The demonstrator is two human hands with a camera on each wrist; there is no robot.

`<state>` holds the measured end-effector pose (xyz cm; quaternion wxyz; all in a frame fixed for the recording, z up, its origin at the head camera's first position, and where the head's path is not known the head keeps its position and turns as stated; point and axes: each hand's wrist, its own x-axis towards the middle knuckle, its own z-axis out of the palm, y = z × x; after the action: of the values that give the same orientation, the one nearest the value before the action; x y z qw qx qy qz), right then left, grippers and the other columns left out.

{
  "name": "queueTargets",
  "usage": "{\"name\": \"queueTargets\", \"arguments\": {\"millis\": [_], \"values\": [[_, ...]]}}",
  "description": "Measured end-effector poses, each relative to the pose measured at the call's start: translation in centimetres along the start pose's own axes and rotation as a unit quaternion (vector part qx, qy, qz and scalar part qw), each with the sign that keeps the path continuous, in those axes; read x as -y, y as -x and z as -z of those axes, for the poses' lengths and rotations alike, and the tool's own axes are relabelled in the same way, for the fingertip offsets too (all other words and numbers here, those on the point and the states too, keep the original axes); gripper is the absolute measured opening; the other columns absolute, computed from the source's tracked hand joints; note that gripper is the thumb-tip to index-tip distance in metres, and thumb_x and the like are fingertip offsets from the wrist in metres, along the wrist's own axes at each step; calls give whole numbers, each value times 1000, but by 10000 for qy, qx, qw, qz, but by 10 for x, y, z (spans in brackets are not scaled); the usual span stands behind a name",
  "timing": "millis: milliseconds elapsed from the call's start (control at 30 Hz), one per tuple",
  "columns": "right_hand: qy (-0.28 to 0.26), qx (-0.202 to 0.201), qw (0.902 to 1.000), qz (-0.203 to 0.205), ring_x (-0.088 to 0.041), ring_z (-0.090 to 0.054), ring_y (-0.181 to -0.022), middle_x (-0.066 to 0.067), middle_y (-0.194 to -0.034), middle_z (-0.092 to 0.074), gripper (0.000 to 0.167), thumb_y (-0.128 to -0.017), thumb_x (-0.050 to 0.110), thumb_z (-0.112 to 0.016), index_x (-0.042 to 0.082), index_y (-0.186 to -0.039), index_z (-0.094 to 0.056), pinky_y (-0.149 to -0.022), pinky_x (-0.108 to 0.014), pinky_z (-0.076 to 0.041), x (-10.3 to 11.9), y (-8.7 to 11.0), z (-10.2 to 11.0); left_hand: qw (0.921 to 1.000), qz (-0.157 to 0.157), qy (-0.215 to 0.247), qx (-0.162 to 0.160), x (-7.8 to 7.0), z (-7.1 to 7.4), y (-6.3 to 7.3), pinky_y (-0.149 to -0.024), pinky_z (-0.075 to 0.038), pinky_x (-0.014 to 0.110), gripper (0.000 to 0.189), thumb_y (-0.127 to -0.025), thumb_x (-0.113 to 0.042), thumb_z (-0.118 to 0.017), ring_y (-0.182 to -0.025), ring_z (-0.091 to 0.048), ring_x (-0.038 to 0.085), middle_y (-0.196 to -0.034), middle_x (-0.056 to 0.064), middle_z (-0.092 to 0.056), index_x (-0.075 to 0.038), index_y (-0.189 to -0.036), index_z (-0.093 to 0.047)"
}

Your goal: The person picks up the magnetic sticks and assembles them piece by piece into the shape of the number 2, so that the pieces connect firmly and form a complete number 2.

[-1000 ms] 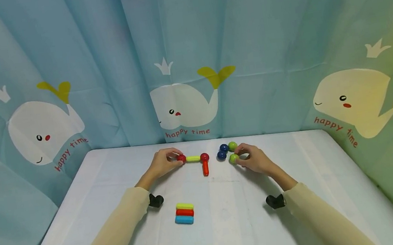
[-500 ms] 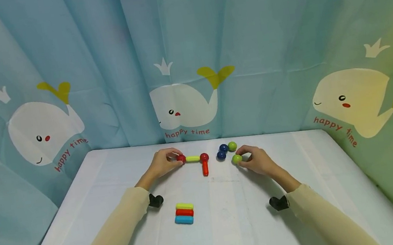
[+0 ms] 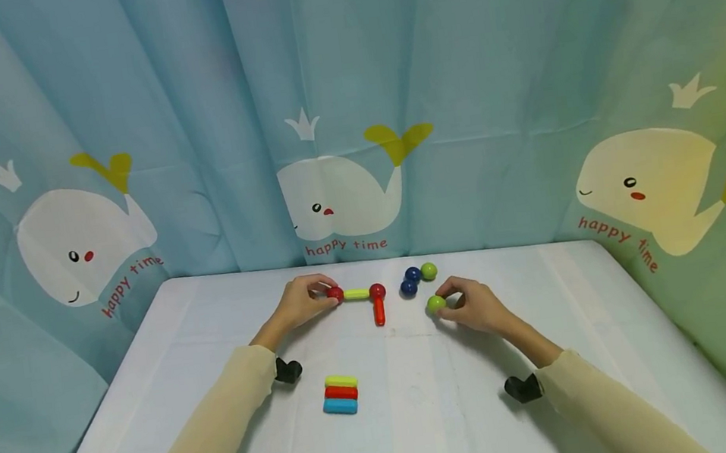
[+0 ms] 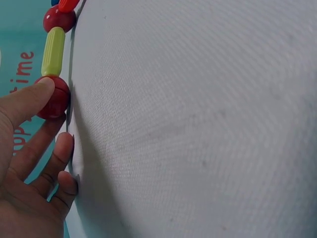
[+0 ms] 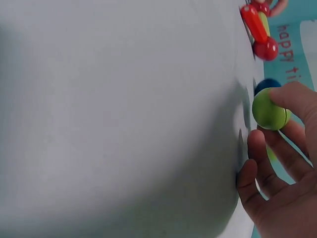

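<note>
My left hand (image 3: 304, 300) pinches a red ball (image 4: 55, 99) between thumb and finger at the far side of the table. From that ball a yellow-green rod (image 3: 357, 294) runs right to a second red ball (image 3: 377, 290), where a red rod (image 3: 379, 311) points toward me. My right hand (image 3: 476, 303) pinches a green ball (image 5: 270, 110) close over the table, its other fingers spread below in the right wrist view. Beyond it, two dark blue balls (image 3: 408, 288) and another green ball (image 3: 428, 271) sit grouped together.
Nearer me on the white table (image 3: 423, 417), a yellow-green rod (image 3: 341, 381), a red rod (image 3: 341, 392) and a blue rod (image 3: 341, 406) lie side by side. A blue curtain (image 3: 484, 50) with whale prints hangs behind the table's back edge.
My right hand has drawn the green ball away from the grouped balls, first a little right, then toward me. The left hand has stayed in place on the red ball.
</note>
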<state>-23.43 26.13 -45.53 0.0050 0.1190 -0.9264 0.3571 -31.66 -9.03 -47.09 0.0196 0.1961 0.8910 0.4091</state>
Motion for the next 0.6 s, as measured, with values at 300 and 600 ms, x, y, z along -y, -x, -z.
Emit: {"name": "queueTargets", "arguments": {"millis": [300,600], "values": [[-670,72,9966,-474,-16,-59,-73,-5,-111,-66,26,-81,27,-74,18,-103,-63,-61,-28,-46,15,17,-12,10000,-3,47,24,0,0,0,-71,-49,27,26,-79,-20,-77,-78,-59,16,-100,1,-71,-21,-103,-69],[-1560,135,9855,-652,-19,-61,-75,-6,-100,-68,26,-81,22,-75,15,-103,-64,-63,-29,-47,37,31,-31,9997,-118,191,29,1,1,0,-70,-50,27,25,-79,-19,-77,-78,-60,17,-98,1,-71,-21,-103,-70]]}}
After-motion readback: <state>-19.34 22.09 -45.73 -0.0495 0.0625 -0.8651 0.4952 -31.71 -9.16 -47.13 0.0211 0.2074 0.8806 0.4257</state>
